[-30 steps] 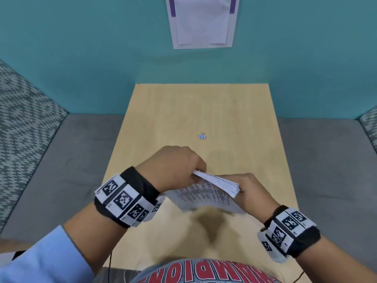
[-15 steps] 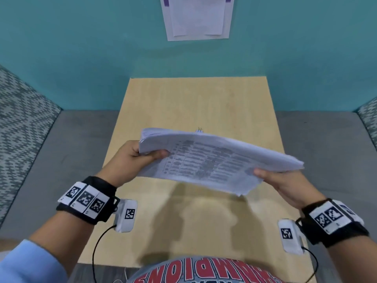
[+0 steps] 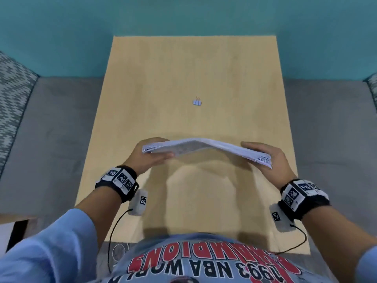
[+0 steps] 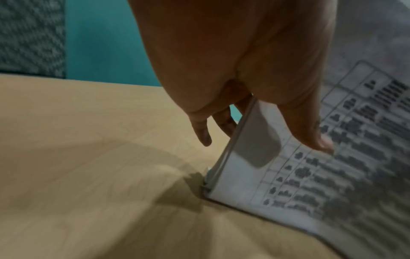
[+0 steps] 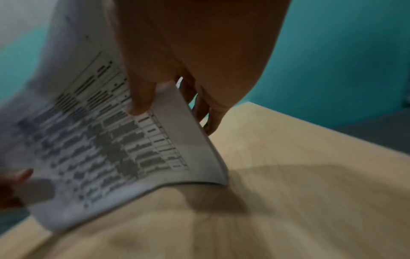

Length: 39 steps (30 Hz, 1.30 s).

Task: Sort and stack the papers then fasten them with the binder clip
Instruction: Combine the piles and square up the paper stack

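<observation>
Paper stack (image 3: pixel 206 149) stands w/ its bottom edge on the table (image 3: pixel 183 68), bowed, near the front; binder clip (image 3: pixel 197 102) lies well beyond, mid-table. Left hand (image 3: pixel 150 155) & right hand (image 3: pixel 265 158) pinch opposite ends, thumbs on the printed side, fingers behind.

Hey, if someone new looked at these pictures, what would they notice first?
First the stack of printed papers, bowed upward between the left hand and right hand, which grip its two ends above the wooden table. Then the small binder clip, lying alone farther back on the table.
</observation>
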Available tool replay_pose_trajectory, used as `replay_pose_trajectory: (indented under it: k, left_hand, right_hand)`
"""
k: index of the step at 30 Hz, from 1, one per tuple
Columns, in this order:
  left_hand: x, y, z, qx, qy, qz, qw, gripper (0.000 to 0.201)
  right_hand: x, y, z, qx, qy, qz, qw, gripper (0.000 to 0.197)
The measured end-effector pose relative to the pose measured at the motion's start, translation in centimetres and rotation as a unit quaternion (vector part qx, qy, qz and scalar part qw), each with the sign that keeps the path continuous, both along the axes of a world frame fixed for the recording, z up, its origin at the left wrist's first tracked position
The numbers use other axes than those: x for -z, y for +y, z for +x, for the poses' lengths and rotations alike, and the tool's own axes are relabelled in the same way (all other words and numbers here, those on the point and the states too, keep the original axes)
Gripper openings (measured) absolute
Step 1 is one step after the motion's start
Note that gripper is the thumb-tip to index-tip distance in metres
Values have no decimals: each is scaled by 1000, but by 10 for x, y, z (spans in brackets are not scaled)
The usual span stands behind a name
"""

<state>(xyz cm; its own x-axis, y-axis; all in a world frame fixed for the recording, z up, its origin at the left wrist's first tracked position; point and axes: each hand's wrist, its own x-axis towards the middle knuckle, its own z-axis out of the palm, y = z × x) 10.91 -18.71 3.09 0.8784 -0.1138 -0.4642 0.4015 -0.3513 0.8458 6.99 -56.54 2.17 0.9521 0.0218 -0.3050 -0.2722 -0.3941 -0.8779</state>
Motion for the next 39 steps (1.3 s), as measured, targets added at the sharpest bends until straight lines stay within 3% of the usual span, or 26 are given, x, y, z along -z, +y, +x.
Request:
replay_pose_trajectory:
  k: [2,5,10,14,17,19,22,25,27,28,31,33,36,39]
  left_hand:
    - [4,1,2,5,-13,0,1000,31]
    - [1,4,13,28,-33,29,999,26]
    - [6,5,29,36,-35,43,998,11]
    - [8,4,32,23,-27,41,999,22]
    - [-6,3,33,42,-37,51,997,20]
    - [-31,3,36,79,-77,86,990,18]
    - [-82,-3,42,167,-186,185,950,16]
    - [-134,-25,41,269,-252,332,868,13]
    - [-161,-49,39,327,-256,423,806,18]
    - [-173,-60,37,344,-252,460,779,17]
    - [-190,-72,30,357,-246,516,739,13]
    - [-191,-63,25,328,-263,501,757,15]
    - [-187,-37,19,258,-242,396,847,18]
    - [-173,-7,17,221,-181,232,930,16]
  right_hand:
    - [4,-1,4,1,-11,0,1000,41]
    - [-4,3,11,33,17,52,998,31]
    - [-10,4,22,39,64,30,997,13]
    - [-14,2,28,44,80,27,995,2]
    - [-20,-6,33,39,81,7,996,12]
    - [-30,-15,36,45,70,-57,995,31]
    - [-63,-8,42,-5,-55,-211,976,97]
    - [-119,60,36,-190,-180,-253,931,123]
    - [-147,108,31,-262,-207,-266,904,117]
    - [-154,123,31,-261,-216,-264,903,105]
    - [-161,128,36,-213,-219,-184,934,53]
    - [-156,118,36,-190,-209,-114,953,52]
    - [-148,106,28,-188,-211,-46,958,53]
    - [-136,93,22,-140,-187,40,972,27]
